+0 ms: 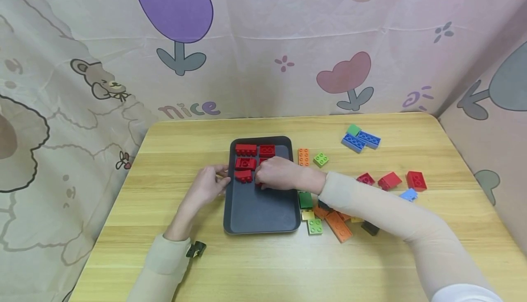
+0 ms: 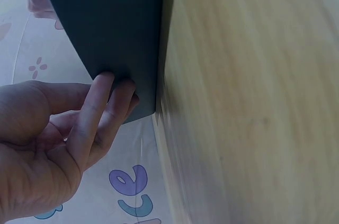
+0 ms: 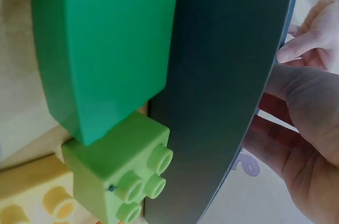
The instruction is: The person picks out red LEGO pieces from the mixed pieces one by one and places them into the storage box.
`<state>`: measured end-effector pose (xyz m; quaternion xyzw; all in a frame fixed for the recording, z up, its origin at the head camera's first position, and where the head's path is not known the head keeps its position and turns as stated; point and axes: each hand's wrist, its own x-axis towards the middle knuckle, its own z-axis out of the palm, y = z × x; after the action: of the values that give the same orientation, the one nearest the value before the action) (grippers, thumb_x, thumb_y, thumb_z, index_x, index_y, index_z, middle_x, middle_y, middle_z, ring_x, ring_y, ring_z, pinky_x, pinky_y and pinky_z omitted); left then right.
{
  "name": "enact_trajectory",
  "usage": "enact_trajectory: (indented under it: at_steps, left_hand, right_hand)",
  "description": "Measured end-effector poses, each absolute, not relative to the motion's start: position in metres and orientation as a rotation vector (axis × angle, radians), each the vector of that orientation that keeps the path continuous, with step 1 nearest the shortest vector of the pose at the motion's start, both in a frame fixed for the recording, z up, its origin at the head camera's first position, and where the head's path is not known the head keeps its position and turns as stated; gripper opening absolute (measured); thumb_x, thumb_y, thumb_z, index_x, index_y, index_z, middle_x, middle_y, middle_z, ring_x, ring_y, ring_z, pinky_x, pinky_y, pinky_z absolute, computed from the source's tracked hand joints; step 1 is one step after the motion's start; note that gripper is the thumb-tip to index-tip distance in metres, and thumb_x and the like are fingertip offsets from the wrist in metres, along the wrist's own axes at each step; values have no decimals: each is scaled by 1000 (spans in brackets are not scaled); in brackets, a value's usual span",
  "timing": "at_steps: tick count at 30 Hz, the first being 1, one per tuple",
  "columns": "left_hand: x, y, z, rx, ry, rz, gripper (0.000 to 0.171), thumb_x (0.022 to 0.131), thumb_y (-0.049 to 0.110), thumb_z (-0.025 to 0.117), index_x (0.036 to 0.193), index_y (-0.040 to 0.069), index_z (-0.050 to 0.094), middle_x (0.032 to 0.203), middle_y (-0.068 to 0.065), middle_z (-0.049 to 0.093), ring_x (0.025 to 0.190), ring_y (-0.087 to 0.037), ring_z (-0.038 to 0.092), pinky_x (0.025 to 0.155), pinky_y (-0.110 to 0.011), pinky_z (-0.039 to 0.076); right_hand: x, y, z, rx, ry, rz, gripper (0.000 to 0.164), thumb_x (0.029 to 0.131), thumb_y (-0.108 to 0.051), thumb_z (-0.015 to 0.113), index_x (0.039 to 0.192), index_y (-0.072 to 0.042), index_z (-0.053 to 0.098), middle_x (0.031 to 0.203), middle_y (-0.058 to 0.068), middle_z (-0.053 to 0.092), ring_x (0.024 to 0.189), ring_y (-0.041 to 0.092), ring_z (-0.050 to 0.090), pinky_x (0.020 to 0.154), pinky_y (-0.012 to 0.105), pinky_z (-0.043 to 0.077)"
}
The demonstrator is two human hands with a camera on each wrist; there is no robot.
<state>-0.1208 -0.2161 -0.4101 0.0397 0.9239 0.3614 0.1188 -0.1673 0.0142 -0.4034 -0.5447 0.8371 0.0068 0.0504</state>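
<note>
A dark grey tray bears several red toy bricks in its far half, among them a long red brick in the top left corner and a sloped one below. My right hand reaches over the tray's right wall and pinches a red brick, mostly hidden by the fingers and the wall. My left hand is at the tray's left wall, its fingertips touching the outside, as the left wrist view shows, with nothing gripped.
Right of the tray lie loose bricks: an orange one, a dark green one, a light green one and several more, some under my right forearm. Red bricks and blue bricks lie farther right. A patterned cloth hangs behind the table.
</note>
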Motion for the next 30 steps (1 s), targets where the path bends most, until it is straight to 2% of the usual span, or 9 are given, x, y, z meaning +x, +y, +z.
enact_trajectory:
  at_steps: [16, 24, 30]
  left_hand:
    - [-120, -216, -410, 119, 2695, 1069, 41, 92, 6, 62, 132, -2, 56, 110, -18, 68, 75, -14, 67, 58, -24, 57]
    - [-121, -216, -410, 110, 2686, 1075, 42, 93, 6, 62, 133, -2, 56, 111, -19, 68, 76, -14, 67, 59, -24, 58]
    - [-121, -216, -410, 113, 2690, 1064, 41, 93, 6, 62, 133, -2, 56, 111, -19, 68, 77, -15, 68, 60, -24, 58]
  right_hand:
    - [-167, 15, -403, -1655, 2535, -16, 16, 86, -27, 74, 100, -20, 76, 94, -3, 73, 83, 11, 67, 74, 25, 58]
    - [-171, 18, -399, -1646, 2521, -29, 24, 86, -32, 73, 108, -22, 73, 106, -4, 70, 95, 13, 62, 82, 27, 58]
    - [-172, 25, -388, -1664, 2545, -67, 30, 86, -36, 72, 113, -23, 72, 113, -3, 68, 100, 13, 60, 80, 26, 58]
